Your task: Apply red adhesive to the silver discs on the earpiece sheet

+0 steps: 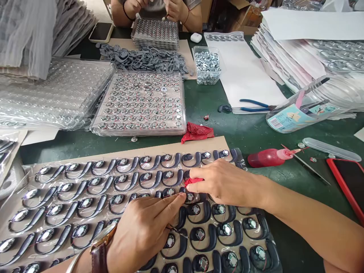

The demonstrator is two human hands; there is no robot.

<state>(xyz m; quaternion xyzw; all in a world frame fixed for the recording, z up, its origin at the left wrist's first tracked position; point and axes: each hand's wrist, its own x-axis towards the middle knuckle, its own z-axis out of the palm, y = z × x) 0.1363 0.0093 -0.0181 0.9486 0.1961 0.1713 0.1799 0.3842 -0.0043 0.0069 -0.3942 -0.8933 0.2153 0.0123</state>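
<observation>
A clear sheet [36, 167] on brown cardboard carries rows of dark ear-hook pieces with round metal speaker discs. My left hand [145, 231], a watch on its wrist, lies on the sheet with the index finger stretched toward one ear hook [190, 197] and fine tweezers [178, 231] under the fingers. My right hand [224, 184] is closed, pinching a small red cloth [193, 181] against the same spot. Both hands almost touch there.
Trays of speaker discs [142, 102], a pile of grey hooks [142, 58] and a tub of metal parts [207, 66] lie beyond. A red squeeze bottle [267, 157], blue pliers [253, 106], a red phone [348, 182] sit right. Another person's hands [155, 7] work opposite.
</observation>
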